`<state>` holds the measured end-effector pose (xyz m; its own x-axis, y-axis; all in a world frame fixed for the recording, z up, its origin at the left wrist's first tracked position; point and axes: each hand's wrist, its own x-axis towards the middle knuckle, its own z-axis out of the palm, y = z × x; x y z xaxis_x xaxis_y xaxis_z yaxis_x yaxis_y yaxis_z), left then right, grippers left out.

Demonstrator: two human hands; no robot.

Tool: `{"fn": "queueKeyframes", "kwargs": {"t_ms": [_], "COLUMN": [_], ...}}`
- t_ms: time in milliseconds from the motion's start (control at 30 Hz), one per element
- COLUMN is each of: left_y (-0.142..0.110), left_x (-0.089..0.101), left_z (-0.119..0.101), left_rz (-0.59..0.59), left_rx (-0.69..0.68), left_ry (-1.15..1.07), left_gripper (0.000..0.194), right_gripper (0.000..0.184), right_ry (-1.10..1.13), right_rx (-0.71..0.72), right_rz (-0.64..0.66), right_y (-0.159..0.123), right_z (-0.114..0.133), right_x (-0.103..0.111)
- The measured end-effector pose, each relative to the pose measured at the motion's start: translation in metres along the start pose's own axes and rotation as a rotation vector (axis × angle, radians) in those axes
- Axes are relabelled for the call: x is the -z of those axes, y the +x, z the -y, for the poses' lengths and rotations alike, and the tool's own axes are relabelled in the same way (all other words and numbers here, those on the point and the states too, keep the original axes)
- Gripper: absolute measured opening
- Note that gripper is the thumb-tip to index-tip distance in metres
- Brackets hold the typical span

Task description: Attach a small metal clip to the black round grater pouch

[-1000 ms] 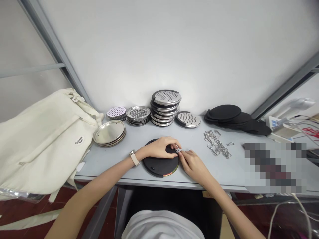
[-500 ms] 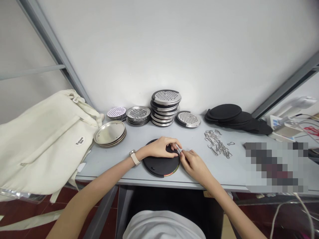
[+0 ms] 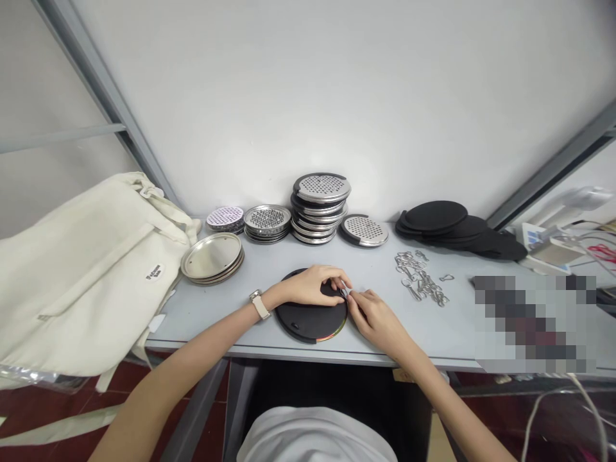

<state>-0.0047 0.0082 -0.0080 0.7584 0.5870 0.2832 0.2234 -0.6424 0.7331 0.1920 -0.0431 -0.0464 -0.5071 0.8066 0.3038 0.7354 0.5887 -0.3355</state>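
A big cream bag (image 3: 81,276) hung over the left edge of the tabletop (image 3: 269,266). Next to it sat a pile of plain silver plates (image 3: 212,256), and behind them, along the back edge, were stacks of round metal lids with little holes (image 3: 320,205). Near the front edge, in the middle, lay a flat black round disc (image 3: 308,314) with a bit of colour showing at its rim. The person's left hand (image 3: 310,285) rested on top of the disc, with its fingers curled down and pressing at the disc's right rim. The right hand (image 3: 378,317) came in from the right side and met it there, so both hands touched at the same spot. Their fingertips were pinched together on a tiny shiny metal clip (image 3: 344,293), which stuck out over the rim toward the right. The clip was too small to show which way its long side pointed. The left hand was on the disc; the right hand lay just beside it on the tabletop. Farther right was a small heap of silver clips (image 3: 421,282), and at the back right corner lay a pile of black discs (image 3: 447,224).
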Motion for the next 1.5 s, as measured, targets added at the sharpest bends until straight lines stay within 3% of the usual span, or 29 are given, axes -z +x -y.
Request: {"fn": "queueKeyframes", "kwargs": {"t_ms": [267,700,1000,1233,1500], "left_y": [0.0004,0.0001,-0.0007,0.0012,0.0013], "left_x": [0.0008,0.0035,0.003,0.0025,0.0024], "left_z": [-0.0041,0.0014,0.0024,0.0002,-0.001], "left_rz": [-0.014,0.0,0.02,0.012,-0.006], "left_rx": [-0.02,0.051,0.076,0.07,0.03], "left_ry": [0.038,-0.134,-0.175,-0.115,-0.067], "left_gripper": [0.029,0.036,0.036,0.033,0.03], "right_gripper": [0.03,0.027,0.027,0.029,0.03], "right_ry": [0.0,0.054,0.138,0.065,0.011], "right_rx": [-0.006,-0.047,-0.116,-0.03,-0.025], "right_rz": [-0.003,-0.012,-0.067,-0.016,0.024], "right_y": [-0.0004,0.0006,-0.0013,0.0003,0.0022], "right_z": [0.0027,0.01,0.0026,0.0027,0.0026], "right_x": [0.0023,0.0071,0.0052,0.0048,0.0026]}}
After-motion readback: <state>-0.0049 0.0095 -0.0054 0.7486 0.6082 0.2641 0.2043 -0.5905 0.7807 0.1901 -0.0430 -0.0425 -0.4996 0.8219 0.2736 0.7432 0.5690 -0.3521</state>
